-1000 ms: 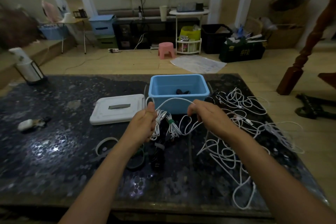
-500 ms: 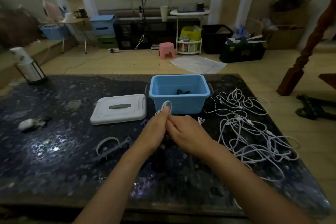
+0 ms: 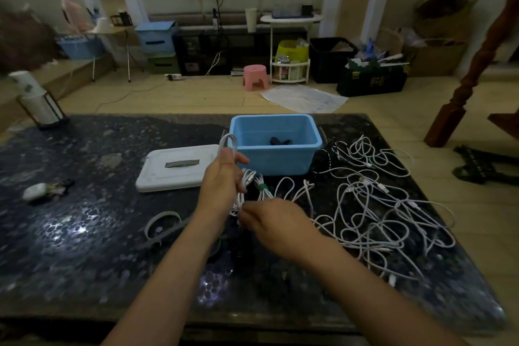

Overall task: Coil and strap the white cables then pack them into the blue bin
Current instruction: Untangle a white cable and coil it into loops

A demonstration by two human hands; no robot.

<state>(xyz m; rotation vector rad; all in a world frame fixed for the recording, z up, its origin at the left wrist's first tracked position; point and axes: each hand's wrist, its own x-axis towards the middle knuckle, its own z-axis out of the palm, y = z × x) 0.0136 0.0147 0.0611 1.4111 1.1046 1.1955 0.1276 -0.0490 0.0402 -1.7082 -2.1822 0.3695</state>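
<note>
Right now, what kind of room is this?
Probably a living room in a home, used for sorting: a dark stone table, a pink stool on the wood floor, and storage boxes along the wall.

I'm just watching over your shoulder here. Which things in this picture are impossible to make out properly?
All in the head view:
- Dark item in the blue bin: dim light and the bin's wall hide what it is.
- Right hand: its fingertips are blurred, so its grip on the white cable coil is unclear.
- Small pale object at the table's left: too small and dark to identify.
- Loose cable pile: too tangled to count.
</note>
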